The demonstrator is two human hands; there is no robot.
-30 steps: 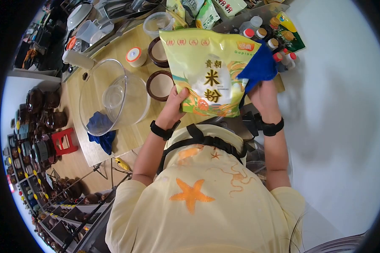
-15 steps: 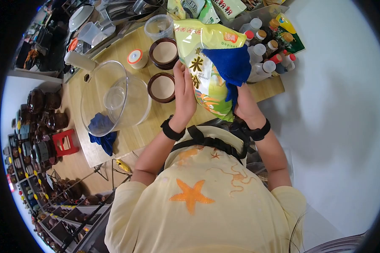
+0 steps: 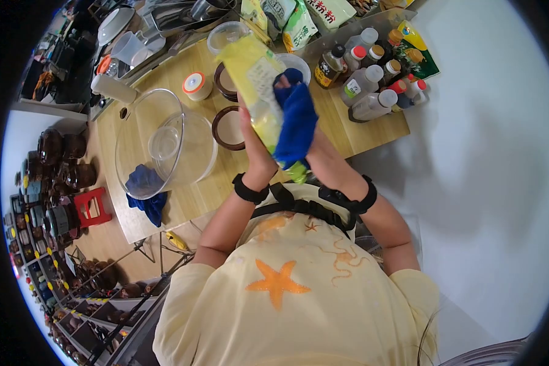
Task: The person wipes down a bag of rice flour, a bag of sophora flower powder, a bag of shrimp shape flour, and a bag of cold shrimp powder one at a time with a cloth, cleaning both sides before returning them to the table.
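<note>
A yellow-green bag of rice noodles point(image 3: 250, 70) is held up above the table's front edge, tilted, its side turned partly toward me. My left hand point(image 3: 254, 143) grips the bag's left side near the lower end. Against its right side, my right hand point(image 3: 321, 157) holds a blue cloth point(image 3: 297, 119), bunched over the fingers; a fingertip shows near the cloth's top. Behind the bag are two brown-rimmed bowls point(image 3: 229, 128), partly covered by the bag and hand.
A large clear bowl point(image 3: 210, 165) and a tilted clear lid point(image 3: 180, 131) stand left on the wooden table point(image 3: 192, 204), near another blue cloth point(image 3: 154, 210). An orange-lidded jar point(image 3: 196, 86) is behind. Several bottles point(image 3: 363, 82) crowd the back right beside a white wall.
The bag has turned from its printed front toward its side and shifted left. My right hand has moved left with the blue cloth across the bag. Bottles and a white tub behind now show.
</note>
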